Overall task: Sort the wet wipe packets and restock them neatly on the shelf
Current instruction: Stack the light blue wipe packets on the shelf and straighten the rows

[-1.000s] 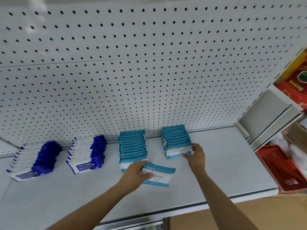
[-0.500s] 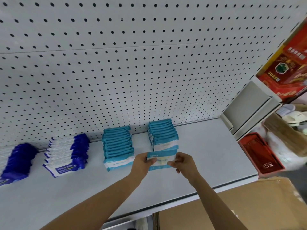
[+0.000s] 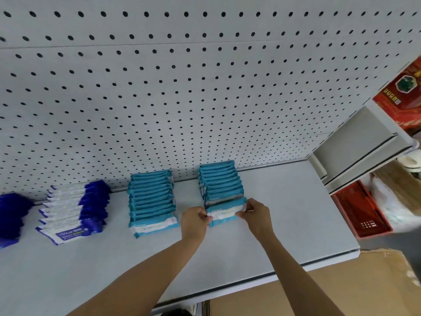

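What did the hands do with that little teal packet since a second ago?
The left hand carried the teal packet from the open shelf to the front of the right teal row. The right hand let go of that row's front packet and took the carried packet's other end. Both now pinch it there. The left teal row and the blue-and-white packets stayed put.

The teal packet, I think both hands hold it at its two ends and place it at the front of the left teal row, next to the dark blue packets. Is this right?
Not quite. Both hands, left hand and right hand, do hold the teal packet at its two ends, but the head view shows it at the front of the right teal row, not the left teal row beside the dark blue packets.
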A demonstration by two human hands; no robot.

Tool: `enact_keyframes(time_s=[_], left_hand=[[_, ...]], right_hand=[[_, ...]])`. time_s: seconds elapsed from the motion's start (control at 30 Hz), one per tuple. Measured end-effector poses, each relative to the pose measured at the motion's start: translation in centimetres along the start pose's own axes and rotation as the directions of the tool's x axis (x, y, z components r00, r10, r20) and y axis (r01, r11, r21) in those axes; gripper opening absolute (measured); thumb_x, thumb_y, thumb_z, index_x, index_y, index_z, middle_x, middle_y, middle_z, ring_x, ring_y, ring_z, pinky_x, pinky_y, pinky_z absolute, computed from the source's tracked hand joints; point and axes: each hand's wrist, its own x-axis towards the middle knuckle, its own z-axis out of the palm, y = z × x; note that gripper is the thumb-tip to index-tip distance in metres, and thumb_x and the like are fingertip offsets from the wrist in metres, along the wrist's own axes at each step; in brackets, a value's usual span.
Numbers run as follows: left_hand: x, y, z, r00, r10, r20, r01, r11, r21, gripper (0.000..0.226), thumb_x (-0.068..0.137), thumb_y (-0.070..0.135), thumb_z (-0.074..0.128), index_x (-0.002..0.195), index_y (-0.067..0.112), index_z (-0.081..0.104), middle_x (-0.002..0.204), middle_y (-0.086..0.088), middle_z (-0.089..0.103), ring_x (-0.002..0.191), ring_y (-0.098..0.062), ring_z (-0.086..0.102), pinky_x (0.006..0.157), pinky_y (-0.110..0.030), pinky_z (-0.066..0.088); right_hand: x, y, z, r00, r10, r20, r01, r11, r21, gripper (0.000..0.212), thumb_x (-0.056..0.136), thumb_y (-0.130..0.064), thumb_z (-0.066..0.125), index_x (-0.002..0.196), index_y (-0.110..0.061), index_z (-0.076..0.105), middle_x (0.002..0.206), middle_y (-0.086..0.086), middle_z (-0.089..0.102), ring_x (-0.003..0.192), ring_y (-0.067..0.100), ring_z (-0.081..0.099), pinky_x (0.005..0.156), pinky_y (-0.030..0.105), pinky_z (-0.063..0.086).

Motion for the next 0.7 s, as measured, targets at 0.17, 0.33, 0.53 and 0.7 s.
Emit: enact_keyframes(time_s=[0.17, 0.33, 0.53, 0.7], left_hand=[[0.4, 1.9, -0.1, 0.987, -0.012, -0.162, 0.000, 0.997, -0.073, 0.010, 0.082, 0.017, 0.077, 0.076, 0.020, 0.069, 0.072, 0.009, 0.068, 0.070, -0.007, 0.063, 0.057, -0.015, 0.041], [-0.1, 1.8, -0.1, 0.989, -0.034, -0.143, 0.016, 0.991, -0.129, 0.009, 0.083, 0.021, 0.077, 0.083, 0.021, 0.067, 0.078, 0.011, 0.069, 0.079, -0.009, 0.067, 0.062, -0.016, 0.044], [-2.0, 1.5, -2.3, 0.989, 0.099, -0.110, -0.114, 0.983, -0.144, 0.023, 0.086, 0.027, 0.073, 0.106, 0.028, 0.061, 0.104, 0.013, 0.066, 0.096, -0.010, 0.061, 0.086, -0.029, 0.053], [-4.9, 2.2, -6.6, 0.939, 0.336, -0.070, -0.343, 0.925, -0.165, 0.020, 0.089, 0.029, 0.070, 0.107, 0.034, 0.062, 0.108, 0.018, 0.064, 0.102, -0.005, 0.059, 0.086, -0.023, 0.051]], right_hand=[[1.7, -0.9, 0.8, 0.993, -0.076, -0.086, 0.078, 0.997, 0.017, 0.014, 0.081, -0.004, 0.072, 0.088, -0.014, 0.065, 0.084, -0.006, 0.069, 0.080, 0.012, 0.065, 0.075, 0.027, 0.055], [1.9, -0.8, 0.8, 0.996, -0.075, -0.051, 0.074, 0.997, -0.018, 0.019, 0.081, -0.005, 0.074, 0.094, -0.015, 0.064, 0.088, -0.006, 0.067, 0.083, 0.014, 0.065, 0.079, 0.028, 0.056], [-0.6, -1.0, -1.0, 0.994, -0.078, -0.076, 0.069, 0.991, -0.116, 0.053, 0.078, -0.020, 0.080, 0.125, -0.015, 0.056, 0.113, -0.002, 0.063, 0.097, 0.012, 0.059, 0.090, 0.031, 0.055], [-6.0, -3.2, -2.4, 0.948, -0.299, -0.113, 0.275, 0.943, -0.188, 0.055, 0.085, -0.019, 0.073, 0.134, -0.018, 0.050, 0.123, -0.006, 0.059, 0.104, 0.008, 0.057, 0.093, 0.028, 0.052]])
